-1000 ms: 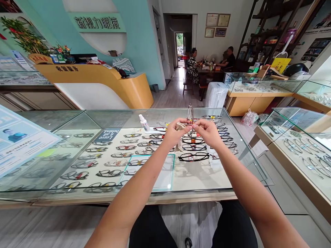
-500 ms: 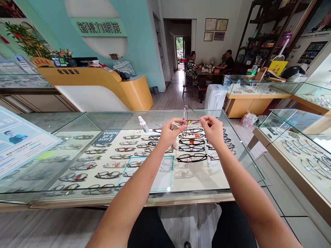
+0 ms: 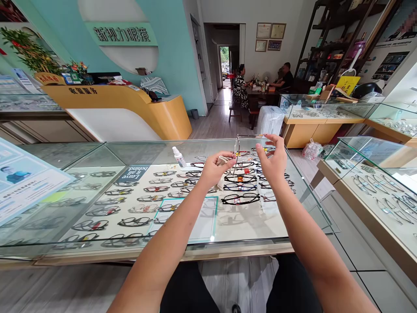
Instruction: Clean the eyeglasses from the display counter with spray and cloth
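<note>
My left hand [image 3: 213, 168] pinches a pair of thin-framed eyeglasses [image 3: 237, 145] by the front, above the glass counter. A pale cleaning cloth [image 3: 222, 161] is bunched in the same hand and hangs below the fingers. One temple of the eyeglasses stretches out to the right, its tip close to my right hand [image 3: 274, 161]. That hand has its thumb and forefinger apart; whether a fingertip touches the temple I cannot tell. A white spray bottle [image 3: 179, 157] stands on the counter, left of my left hand.
Under the glass top of the display counter [image 3: 241, 226] lie rows of eyeglass frames [image 3: 240, 199]. A printed sign [image 3: 29, 178] is at the left. More glass cases [image 3: 374, 174] stand on the right. Two people [image 3: 241, 87] sit at a table in the back.
My right hand has opened its pinch and risen slightly to the right. The temple of the eyeglasses has swung up from slanting to nearly level. My left hand keeps its hold.
</note>
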Demonstrator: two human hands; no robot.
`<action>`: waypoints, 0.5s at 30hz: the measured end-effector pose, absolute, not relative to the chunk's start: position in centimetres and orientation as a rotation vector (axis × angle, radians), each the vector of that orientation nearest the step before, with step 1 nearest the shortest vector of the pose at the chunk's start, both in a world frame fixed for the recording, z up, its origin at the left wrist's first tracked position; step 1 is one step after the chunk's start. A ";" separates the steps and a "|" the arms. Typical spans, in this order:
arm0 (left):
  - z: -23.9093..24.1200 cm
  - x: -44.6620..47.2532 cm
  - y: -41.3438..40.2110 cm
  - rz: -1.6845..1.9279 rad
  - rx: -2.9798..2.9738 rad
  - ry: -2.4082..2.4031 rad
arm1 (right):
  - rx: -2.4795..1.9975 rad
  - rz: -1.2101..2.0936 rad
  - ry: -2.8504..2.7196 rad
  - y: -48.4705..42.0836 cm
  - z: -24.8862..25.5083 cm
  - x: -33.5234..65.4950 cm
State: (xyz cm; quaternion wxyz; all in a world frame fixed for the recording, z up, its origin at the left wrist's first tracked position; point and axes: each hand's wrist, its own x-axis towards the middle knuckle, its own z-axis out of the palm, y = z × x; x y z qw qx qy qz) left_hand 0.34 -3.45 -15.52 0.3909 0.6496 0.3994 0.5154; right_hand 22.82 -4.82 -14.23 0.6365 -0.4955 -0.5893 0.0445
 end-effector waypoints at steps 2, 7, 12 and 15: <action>-15.7 0.5 -3.5 1.305 1.645 0.999 | -1.115 0.089 -1.361 -4.8 -14.5 22.7; -16.6 1.2 -3.5 1.357 1.619 0.970 | -1.097 0.013 -1.485 -4.5 -15.8 21.7; -17.3 1.6 -3.7 1.384 1.622 0.955 | -1.174 -0.023 -1.551 -4.3 -16.9 20.9; -17.2 1.8 -4.0 1.396 1.613 0.955 | -1.206 -0.030 -1.578 -4.2 -17.0 21.0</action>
